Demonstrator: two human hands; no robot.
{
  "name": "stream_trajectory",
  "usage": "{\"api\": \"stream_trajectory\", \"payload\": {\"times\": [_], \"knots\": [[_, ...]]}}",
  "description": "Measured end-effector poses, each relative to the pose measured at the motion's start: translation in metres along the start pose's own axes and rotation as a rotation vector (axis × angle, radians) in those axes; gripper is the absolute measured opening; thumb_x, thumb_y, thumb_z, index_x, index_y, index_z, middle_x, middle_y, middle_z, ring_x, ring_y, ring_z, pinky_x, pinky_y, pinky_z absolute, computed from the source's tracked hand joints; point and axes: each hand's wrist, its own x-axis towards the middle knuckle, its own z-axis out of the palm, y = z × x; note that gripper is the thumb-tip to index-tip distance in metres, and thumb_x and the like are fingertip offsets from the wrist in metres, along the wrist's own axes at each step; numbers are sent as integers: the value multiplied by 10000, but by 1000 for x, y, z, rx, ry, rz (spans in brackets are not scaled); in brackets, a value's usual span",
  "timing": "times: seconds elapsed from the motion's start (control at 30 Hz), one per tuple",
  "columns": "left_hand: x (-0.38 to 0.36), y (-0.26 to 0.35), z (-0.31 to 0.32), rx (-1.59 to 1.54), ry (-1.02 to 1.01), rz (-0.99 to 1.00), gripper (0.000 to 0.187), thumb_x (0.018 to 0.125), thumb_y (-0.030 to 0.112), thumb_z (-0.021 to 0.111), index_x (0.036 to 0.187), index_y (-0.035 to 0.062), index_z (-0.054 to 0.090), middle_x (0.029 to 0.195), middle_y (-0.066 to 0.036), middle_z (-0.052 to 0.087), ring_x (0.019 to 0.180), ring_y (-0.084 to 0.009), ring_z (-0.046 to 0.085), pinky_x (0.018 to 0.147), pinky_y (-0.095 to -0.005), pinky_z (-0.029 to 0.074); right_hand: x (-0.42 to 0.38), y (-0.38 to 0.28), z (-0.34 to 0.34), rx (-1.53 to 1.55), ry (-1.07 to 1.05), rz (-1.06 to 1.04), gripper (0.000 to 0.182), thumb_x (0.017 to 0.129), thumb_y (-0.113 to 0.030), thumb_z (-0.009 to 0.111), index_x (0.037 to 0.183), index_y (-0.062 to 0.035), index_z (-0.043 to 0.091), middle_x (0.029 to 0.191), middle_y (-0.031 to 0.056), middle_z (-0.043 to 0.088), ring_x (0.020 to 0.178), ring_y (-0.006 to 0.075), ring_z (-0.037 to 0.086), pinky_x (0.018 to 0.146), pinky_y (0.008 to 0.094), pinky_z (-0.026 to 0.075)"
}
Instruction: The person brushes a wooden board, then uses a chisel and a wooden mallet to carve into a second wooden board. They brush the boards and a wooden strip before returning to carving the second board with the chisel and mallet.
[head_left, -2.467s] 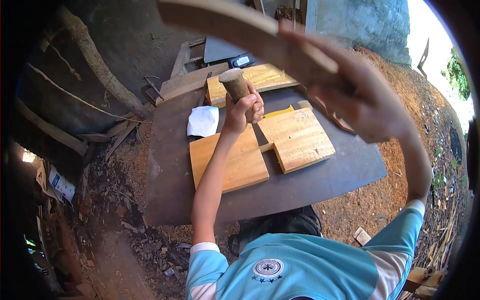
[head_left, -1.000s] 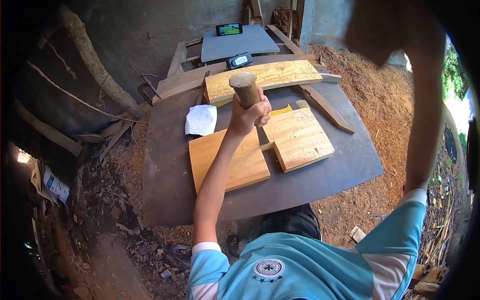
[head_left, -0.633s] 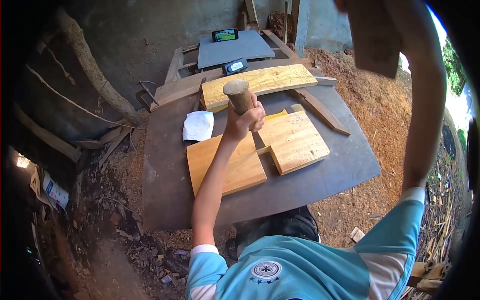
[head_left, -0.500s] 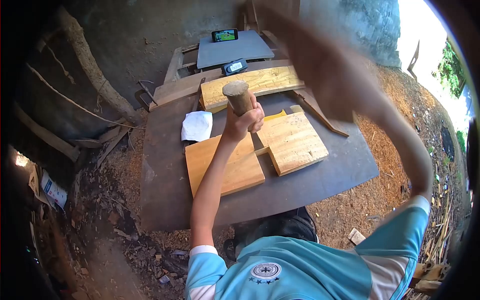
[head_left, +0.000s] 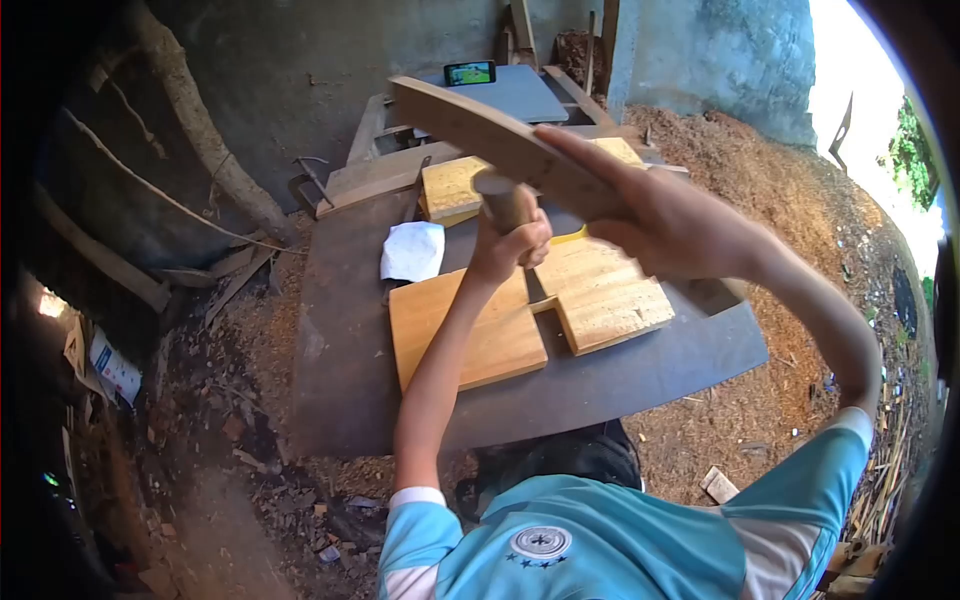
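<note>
My left hand (head_left: 512, 245) is wrapped round an upright wooden handle (head_left: 506, 200) over the notched yellow board (head_left: 470, 330); whatever is below the handle is hidden by my hand. In my right hand (head_left: 670, 220) is a long wooden piece (head_left: 500, 135), slanting up to the left, its edge at or just above the handle's top; whether they touch I cannot tell. The board's right part (head_left: 610, 295) has small marks on it. Behind my hands lies another yellow board (head_left: 452, 188), partly covered by the wooden piece.
A white paper (head_left: 412, 251) lies on the dark table (head_left: 340, 370), left of my left hand. At the back a phone (head_left: 470, 73) stands on a grey panel (head_left: 525, 92). A metal clamp (head_left: 312, 185) is at the table's back left corner. Shavings cover the ground (head_left: 700, 440).
My right hand has come down and to the left with the wooden piece, from a blurred raised position to the handle's top. My left hand keeps its grip. The view has shifted slightly.
</note>
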Motion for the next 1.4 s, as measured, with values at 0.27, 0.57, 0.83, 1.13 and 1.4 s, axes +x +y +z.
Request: {"api": "stream_trajectory", "payload": {"times": [0.27,0.57,0.83,1.13,1.4], "knots": [[2,4,-2,81,-26,-55,216,723,31,552,863,92,399,596,-74,465,433,-112,433,371,-248,325,6,-27,-59,446,808,64,512,853,-135,506,1330,-122,322,968,143,581,764,228,596,682,343,505],[3,3,2,40,16,-7,105,732,7,568,712,15,465,497,-30,440,381,-103,444,334,-240,331,0,-22,-48,146,87,185,457,898,-220,476,1307,-116,298,1041,164,543,836,248,592,702,339,498],[3,1,1,15,20,0,113,742,23,579,745,23,466,541,-40,471,399,-101,464,339,-241,342,10,-5,-13,-31,418,114,507,890,-218,483,1364,-200,305,885,152,597,697,196,600,642,330,509],[2,-1,-3,-11,-8,-53,134,730,24,593,744,44,462,583,-46,491,409,-105,453,347,-242,334,-6,-54,-91,620,459,439,613,916,-215,489,1427,-134,159,1123,172,521,774,219,602,681,322,516],[-3,-5,-7,56,-12,-63,195,713,33,577,815,83,418,600,-81,479,429,-119,432,377,-253,333,5,11,-21,281,-68,-20,577,895,-85,440,1409,-254,240,924,155,633,668,207,632,666,390,536]]}}
